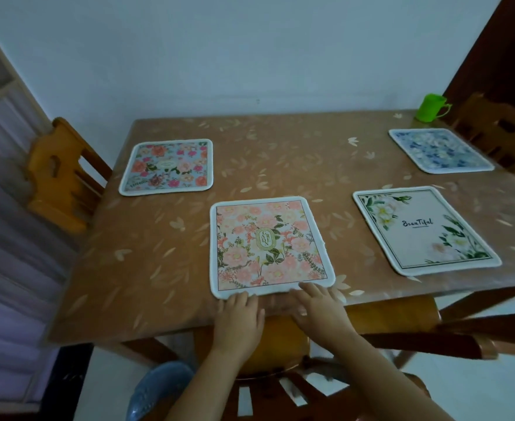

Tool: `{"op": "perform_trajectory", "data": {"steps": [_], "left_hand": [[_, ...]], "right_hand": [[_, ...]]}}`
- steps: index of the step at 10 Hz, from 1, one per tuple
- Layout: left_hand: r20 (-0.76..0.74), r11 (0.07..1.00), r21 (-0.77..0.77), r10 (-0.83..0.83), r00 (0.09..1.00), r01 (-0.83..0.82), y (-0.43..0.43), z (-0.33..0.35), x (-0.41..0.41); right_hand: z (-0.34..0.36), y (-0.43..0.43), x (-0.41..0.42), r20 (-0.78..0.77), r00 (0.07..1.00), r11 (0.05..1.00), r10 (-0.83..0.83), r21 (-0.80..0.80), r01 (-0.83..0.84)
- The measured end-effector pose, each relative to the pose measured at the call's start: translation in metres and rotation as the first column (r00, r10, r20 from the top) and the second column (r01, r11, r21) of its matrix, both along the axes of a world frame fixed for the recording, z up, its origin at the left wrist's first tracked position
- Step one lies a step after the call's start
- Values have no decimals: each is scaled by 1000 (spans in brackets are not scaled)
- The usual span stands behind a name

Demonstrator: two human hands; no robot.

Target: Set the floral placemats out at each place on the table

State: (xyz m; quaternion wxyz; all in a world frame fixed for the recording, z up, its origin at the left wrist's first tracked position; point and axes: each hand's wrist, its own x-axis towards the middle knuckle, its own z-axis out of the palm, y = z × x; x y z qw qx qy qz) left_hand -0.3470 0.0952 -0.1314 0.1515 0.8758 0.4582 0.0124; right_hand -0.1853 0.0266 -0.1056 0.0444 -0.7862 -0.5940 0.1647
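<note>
four floral placemats lie flat on the table; both hands rest at its near edge.

the left hand and the right hand lie palm down with fingers extended and uncurled, gripping nothing. the fingertips of each touch the near border of the pink "garden" placemat, which lies at the near edge of the table, about midway along it. the white "beautiful" placemat lies toward the near right corner, apart from the pink one. the rose-patterned placemat lies beside the left edge. the blue-flowered placemat lies beside the right edge, near the far right corner. a green cup stands upright at the far right corner. the left chair and the right chair stand at those edges.
</note>
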Motion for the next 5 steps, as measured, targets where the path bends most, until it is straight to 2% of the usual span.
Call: {"op": "perform_trajectory", "data": {"steps": [1, 2, 3, 4, 5], "left_hand": [[69, 996, 86, -10, 998, 4, -17, 23, -4], [132, 991, 136, -17, 991, -1, -32, 41, -11], [240, 990, 144, -28, 970, -8, -46, 50, -22], [329, 995, 85, 18, 944, -49, -60, 53, -33], [341, 994, 94, 18, 940, -53, -76, 59, -38]], "right_hand": [[26, -12, -12, 84, 996, 996, -5, 88, -2], [44, -28, -27, 100, 995, 982, -32, 188, 12], [56, -49, -44, 82, 994, 962, -70, 268, 46], [62, -74, -58, 36, 994, 931, -105, 356, 85], [67, -96, -64, 28, 989, 933, -144, 338, 127]]}}
